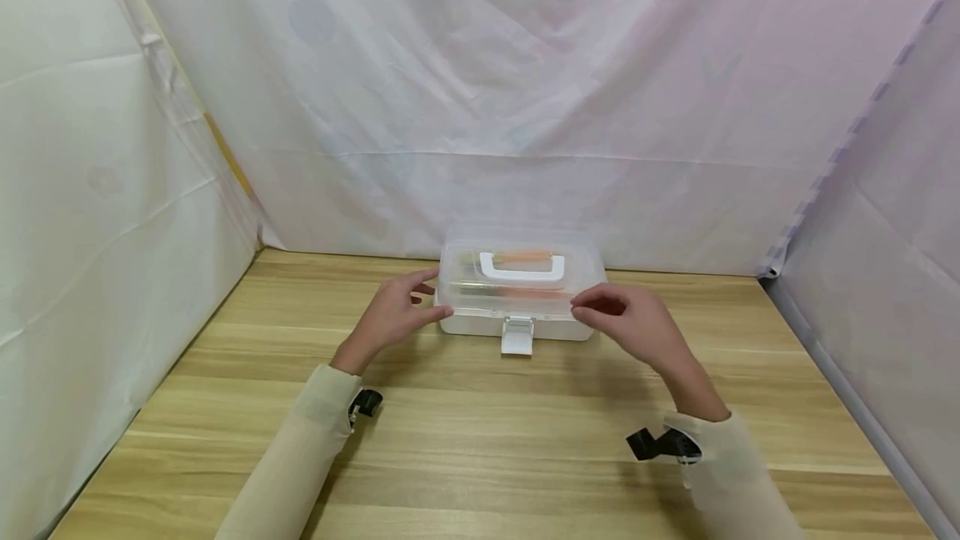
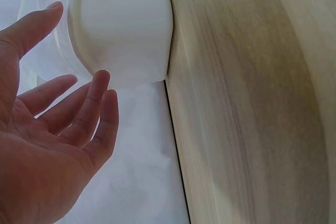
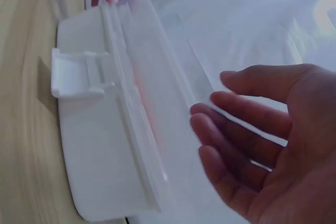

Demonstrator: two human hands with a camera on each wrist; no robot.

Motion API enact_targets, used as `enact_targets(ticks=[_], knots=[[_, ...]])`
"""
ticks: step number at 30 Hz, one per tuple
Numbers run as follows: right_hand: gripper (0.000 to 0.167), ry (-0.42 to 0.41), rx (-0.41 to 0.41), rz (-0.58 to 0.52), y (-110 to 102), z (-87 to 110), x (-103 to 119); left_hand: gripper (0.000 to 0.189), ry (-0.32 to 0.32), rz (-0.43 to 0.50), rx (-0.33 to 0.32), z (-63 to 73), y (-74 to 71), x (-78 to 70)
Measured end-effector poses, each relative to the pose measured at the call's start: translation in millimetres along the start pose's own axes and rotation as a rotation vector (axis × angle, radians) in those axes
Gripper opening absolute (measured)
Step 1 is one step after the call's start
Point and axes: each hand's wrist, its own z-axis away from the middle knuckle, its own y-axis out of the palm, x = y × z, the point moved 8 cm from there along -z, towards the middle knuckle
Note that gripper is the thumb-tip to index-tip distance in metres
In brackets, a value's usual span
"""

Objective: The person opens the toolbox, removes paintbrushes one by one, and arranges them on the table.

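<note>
A white plastic storage box (image 1: 472,325) stands at the far middle of the table, its clear lid (image 1: 461,282) lying over the base. On the lid is a white carry handle (image 1: 521,275), and the front latch (image 1: 517,338) hangs flipped down. Something orange (image 1: 536,293) shows blurred through the lid. My left hand (image 1: 393,311) is at the box's left end, thumb near the front corner and fingers spread loosely along the side. Beside the right front corner is my right hand (image 1: 630,319); its loosely bent fingers (image 3: 236,145) hold nothing in the right wrist view.
The wood-grain table (image 1: 480,440) runs back to a hanging white cloth (image 1: 375,107) close behind the box. More cloth walls (image 1: 900,190) flank both sides. Black wrist cameras (image 1: 660,445) sit on both of the person's cuffs.
</note>
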Motion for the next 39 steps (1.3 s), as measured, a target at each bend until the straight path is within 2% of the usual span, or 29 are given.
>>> enact_targets(ticks=[7,10,13,17,26,32,39], knots=[[0.031,-0.083,-0.199,-0.084,-30,-1.3,-11,0.073,-0.008,-0.007,0.000,-0.6,-0.5,0.1],[0.039,-0.106,-0.243,-0.143,-34,-4.1,-19,0.074,-0.009,-0.007,0.000,-0.8,-0.7,0.0],[0.052,-0.101,-0.252,-0.183,-34,-8.7,-31,0.074,-0.012,-0.007,0.000,-1.0,-0.6,0.4],[0.072,-0.072,-0.215,-0.214,-28,-15.4,-50,0.074,-0.016,-0.008,0.000,-1.5,-0.3,0.9],[0.109,0.009,-0.052,-0.214,-1,-24.1,-90,0.075,-0.021,0.018,-0.009,-1.8,-0.2,3.9],[0.114,0.038,-0.013,-0.233,15,-27.1,-94,0.081,-0.060,0.032,0.011,-1.6,3.2,9.1],[0.107,0.046,0.003,-0.222,24,-27.0,-92,0.082,-0.037,0.025,0.023,-1.3,7.7,8.0]])
